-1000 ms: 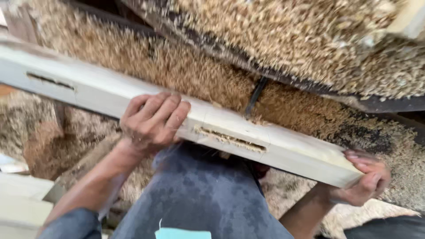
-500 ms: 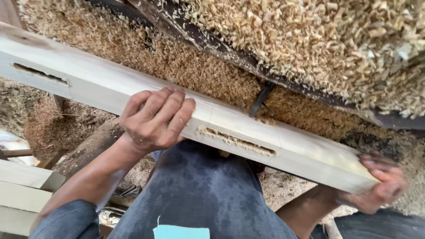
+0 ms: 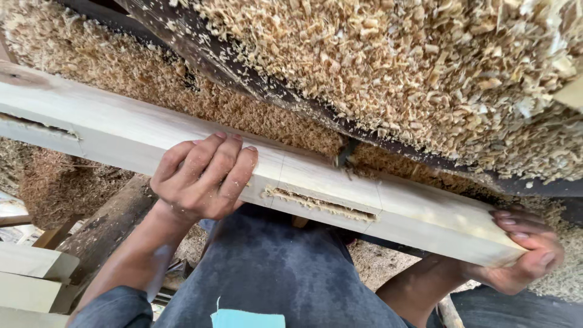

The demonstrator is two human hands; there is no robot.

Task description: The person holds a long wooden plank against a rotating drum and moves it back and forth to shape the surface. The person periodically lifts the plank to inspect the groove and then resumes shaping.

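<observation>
I see a long pale wooden beam (image 3: pixel 182 136) running across the view from the upper left down to the lower right, lying against a surface (image 3: pixel 255 79) buried under wood shavings (image 3: pixel 395 67). The left hand (image 3: pixel 203 179) rests on the near face of the beam around its middle, fingers curled over the top edge and closed against the wood. The right hand (image 3: pixel 525 255) cups the beam's lower right end, fingers wrapped round the end and gripping it. Between the two hands I see a long narrow slot (image 3: pixel 322 203) cut into the near face, with rough, frayed edges. A second slot (image 3: pixel 36 124) shows far to the left on the same face. A dark metal edge (image 3: pixel 273 91) runs diagonally above the beam, half hidden by shavings. Below the beam I see dark grey trousers (image 3: pixel 273 273), and at the bottom left a few pale planks (image 3: pixel 30 273) lie stacked beside a dark log (image 3: pixel 109 222).
</observation>
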